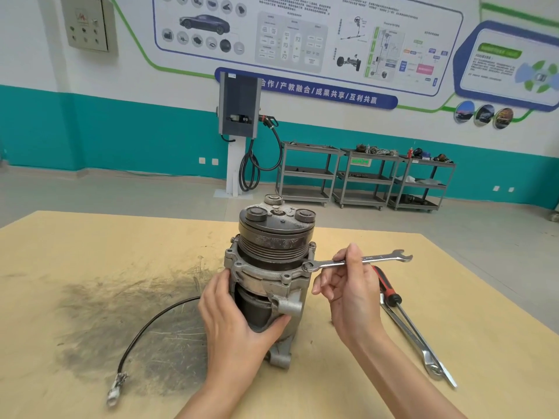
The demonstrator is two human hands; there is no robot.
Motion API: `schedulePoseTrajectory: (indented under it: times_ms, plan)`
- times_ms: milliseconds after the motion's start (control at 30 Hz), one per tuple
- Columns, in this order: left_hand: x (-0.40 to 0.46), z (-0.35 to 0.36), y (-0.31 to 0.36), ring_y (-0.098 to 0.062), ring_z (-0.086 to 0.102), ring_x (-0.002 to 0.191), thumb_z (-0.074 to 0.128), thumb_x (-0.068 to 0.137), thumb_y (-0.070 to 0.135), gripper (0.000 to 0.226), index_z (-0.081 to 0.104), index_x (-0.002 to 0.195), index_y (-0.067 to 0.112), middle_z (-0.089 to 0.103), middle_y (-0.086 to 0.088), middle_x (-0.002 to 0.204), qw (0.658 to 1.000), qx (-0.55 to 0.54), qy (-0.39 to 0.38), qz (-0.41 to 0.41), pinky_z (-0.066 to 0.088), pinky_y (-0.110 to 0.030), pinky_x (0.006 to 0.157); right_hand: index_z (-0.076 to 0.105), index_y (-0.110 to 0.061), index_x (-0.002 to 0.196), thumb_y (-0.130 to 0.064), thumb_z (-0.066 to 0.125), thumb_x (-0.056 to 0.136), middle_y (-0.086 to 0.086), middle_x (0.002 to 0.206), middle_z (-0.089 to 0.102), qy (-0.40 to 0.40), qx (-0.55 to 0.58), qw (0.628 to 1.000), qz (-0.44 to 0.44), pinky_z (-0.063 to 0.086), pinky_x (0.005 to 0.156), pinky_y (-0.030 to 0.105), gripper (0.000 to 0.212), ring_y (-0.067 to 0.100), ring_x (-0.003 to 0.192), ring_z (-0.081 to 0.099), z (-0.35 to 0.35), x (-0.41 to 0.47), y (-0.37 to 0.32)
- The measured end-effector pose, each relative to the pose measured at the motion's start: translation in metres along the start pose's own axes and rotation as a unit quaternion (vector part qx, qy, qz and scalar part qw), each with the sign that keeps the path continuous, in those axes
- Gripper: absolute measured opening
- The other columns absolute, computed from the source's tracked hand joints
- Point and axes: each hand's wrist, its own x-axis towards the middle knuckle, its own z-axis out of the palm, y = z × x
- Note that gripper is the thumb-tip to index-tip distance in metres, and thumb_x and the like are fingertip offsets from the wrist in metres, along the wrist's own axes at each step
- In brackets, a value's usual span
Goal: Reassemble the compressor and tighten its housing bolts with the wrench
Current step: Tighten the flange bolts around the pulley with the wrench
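Near the middle of the frame I see the grey cast-metal compressor with its dark ribbed pulley (267,267) standing upright on the tan board worktop (90,243). My left hand (233,316) wraps the lower housing, thumb across the front and fingers round the left side, gripping it. My right hand (351,291) pinches the shaft of the silver combination wrench (357,260), index finger raised along it; the ring end sits on a housing bolt at the flange's right edge, and the open end points toward the right of the frame.

Lower right on the worktop lie a red-and-black-handled screwdriver (390,290) and a long silver wrench (414,343), crossing each other. At lower left a black cable with a pale plug (142,334) curves over a dark greasy smear (121,313) on the board.

Behind, right of centre, three grey metal trolley shelves (366,176) carry small parts that I cannot make out. A grey wall-side charging unit with a looped black cable (240,116) stands at upper centre against a teal-and-white wall with printed posters (302,34), and a beige switch box (89,22) hangs at upper left.
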Motion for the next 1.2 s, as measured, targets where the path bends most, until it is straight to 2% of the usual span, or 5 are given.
schedulePoseTrajectory:
  times_ms: [300,633,767,1000,1200]
  plan:
    - [0.000,-0.001,0.002,-0.023,0.022,0.136,0.093,0.055,0.041,0.121,0.024,0.149,0.008,0.027,-0.003,0.148,1.000,0.006,-0.002,-0.001,0.028,-0.051,0.113,0.048,-0.026,0.076,-0.036,0.051,0.096,0.000,0.051,0.055,-0.012,-0.229,0.942,-0.246,0.039,0.052,0.017,0.023,0.011,0.047,0.053,0.002,-0.023,0.003]
    - [0.000,-0.003,0.006,-0.020,0.022,0.135,0.079,0.056,0.059,0.120,0.028,0.149,0.003,0.029,-0.009,0.148,1.000,-0.018,-0.004,-0.016,0.025,-0.045,0.112,0.055,-0.014,0.064,-0.042,0.032,0.105,-0.004,0.051,0.046,0.012,-0.664,0.577,-0.475,0.020,0.039,0.020,0.054,0.016,0.034,0.040,0.034,-0.026,-0.016]
    - [0.001,-0.001,0.004,-0.026,0.023,0.137,0.096,0.053,0.029,0.118,0.030,0.147,-0.001,0.033,-0.018,0.148,1.000,-0.005,-0.003,-0.005,0.023,-0.046,0.114,0.054,-0.017,0.066,-0.043,0.043,0.100,-0.005,0.051,0.047,0.014,-0.723,0.521,-0.453,0.015,0.043,0.020,0.044,0.015,0.033,0.044,0.048,-0.027,-0.019]
    - [0.000,-0.003,0.008,-0.021,0.025,0.135,0.074,0.063,0.053,0.110,0.030,0.148,-0.001,0.034,-0.018,0.147,1.000,-0.023,0.003,-0.014,0.025,-0.046,0.110,0.057,-0.014,0.065,-0.034,0.046,0.103,-0.002,0.057,0.048,-0.041,-0.631,0.580,-0.513,0.033,0.039,0.025,0.044,0.018,0.045,0.046,0.044,-0.037,-0.021]
    - [-0.001,-0.007,0.010,-0.019,0.023,0.134,0.086,0.057,0.051,0.118,0.028,0.148,0.004,0.030,-0.009,0.147,1.000,0.004,-0.006,-0.019,0.024,-0.041,0.111,0.042,-0.016,0.094,-0.021,0.042,0.103,0.004,0.111,0.066,0.016,-0.326,0.860,-0.393,0.048,0.063,0.020,0.010,0.010,0.064,0.053,0.035,-0.025,-0.031]
